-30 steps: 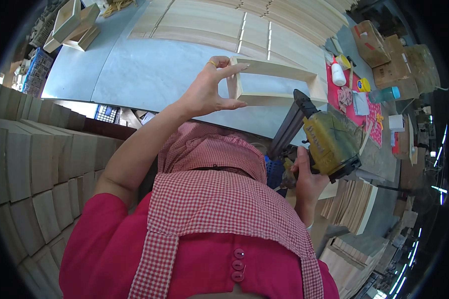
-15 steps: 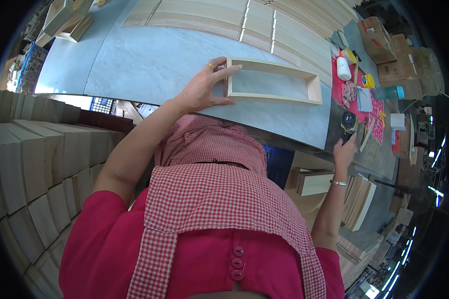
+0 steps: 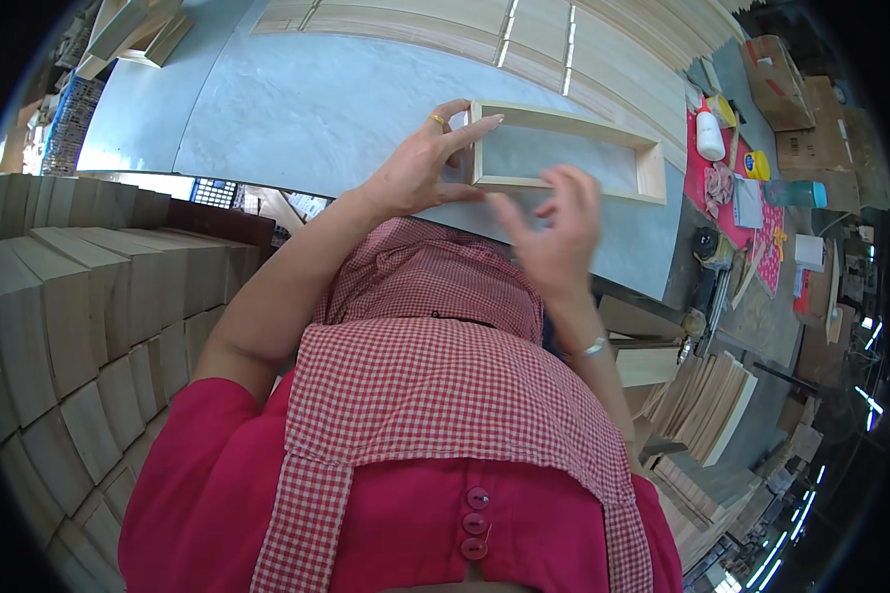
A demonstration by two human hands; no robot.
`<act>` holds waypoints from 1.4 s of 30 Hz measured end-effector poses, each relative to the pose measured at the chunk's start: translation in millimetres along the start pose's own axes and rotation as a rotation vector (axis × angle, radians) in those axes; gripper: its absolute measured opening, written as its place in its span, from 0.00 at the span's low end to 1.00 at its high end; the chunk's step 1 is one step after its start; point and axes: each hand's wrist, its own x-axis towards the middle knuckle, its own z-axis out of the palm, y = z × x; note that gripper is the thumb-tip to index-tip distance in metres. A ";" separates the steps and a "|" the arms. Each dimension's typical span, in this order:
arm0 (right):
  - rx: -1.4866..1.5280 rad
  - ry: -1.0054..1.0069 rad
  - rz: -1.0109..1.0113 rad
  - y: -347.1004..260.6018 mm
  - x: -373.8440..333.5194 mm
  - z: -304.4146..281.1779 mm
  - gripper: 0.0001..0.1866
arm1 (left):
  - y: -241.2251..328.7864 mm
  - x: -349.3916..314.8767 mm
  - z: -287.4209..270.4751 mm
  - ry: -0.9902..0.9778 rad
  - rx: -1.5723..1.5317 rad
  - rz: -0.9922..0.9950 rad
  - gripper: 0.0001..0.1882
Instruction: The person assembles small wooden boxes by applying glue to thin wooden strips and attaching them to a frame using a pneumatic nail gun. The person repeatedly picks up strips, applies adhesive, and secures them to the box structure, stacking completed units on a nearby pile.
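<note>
On the pale blue-grey tabletop lies a long rectangular frame (image 3: 570,114) of light wood, its middle open. My left hand (image 3: 425,163) holds its left end, thumb at the near corner and fingers over the end piece and far corner. My right hand (image 3: 564,232), blurred by motion, hovers at the near side of the frame with thumb and fingers apart and nothing visible in it. Whether its fingertips touch the near rail cannot be told. A dark tool with a round black head (image 3: 705,242) rests at the table's right end.
Wooden strips (image 3: 623,59) cover the far tabletop. More assembled frames (image 3: 158,40) stand at the far left. A white glue bottle (image 3: 709,133), a yellow-lidded jar (image 3: 756,165) and a teal bottle (image 3: 799,195) are to the right. Stacked wooden boards (image 3: 59,287) rise at my left.
My right hand has let go of the dark tool on the right and moved left to the frame. My left hand stays on the frame's left end.
</note>
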 end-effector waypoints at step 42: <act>-0.055 0.222 -0.051 -2.0 -3.0 57.7 0.19 | 1.1 -1.0 9.9 -0.020 0.087 0.044 0.48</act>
